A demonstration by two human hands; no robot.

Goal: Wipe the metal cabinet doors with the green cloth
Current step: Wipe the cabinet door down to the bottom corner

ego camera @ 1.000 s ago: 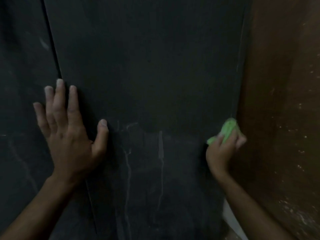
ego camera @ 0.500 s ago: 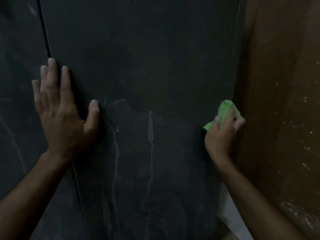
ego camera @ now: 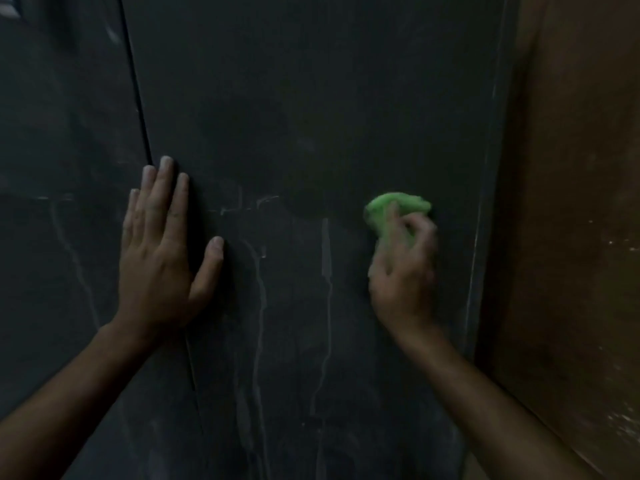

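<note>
A dark metal cabinet door (ego camera: 311, 116) fills the middle of the head view, streaked with pale drip marks low down. A second door (ego camera: 62, 168) lies to its left past a thin vertical seam. My right hand (ego camera: 403, 271) presses a bunched green cloth (ego camera: 394, 209) against the right half of the middle door, with the cloth sticking out above my fingers. My left hand (ego camera: 162, 251) lies flat on the door beside the seam, fingers spread upward and thumb out to the right, holding nothing.
A brown wall (ego camera: 581, 220) with pale specks stands right of the cabinet, close to the door's right edge (ego camera: 485, 202). The scene is dim.
My right hand has carried the green cloth leftward, from the door's right edge onto its face. My left hand stays flat on the door.
</note>
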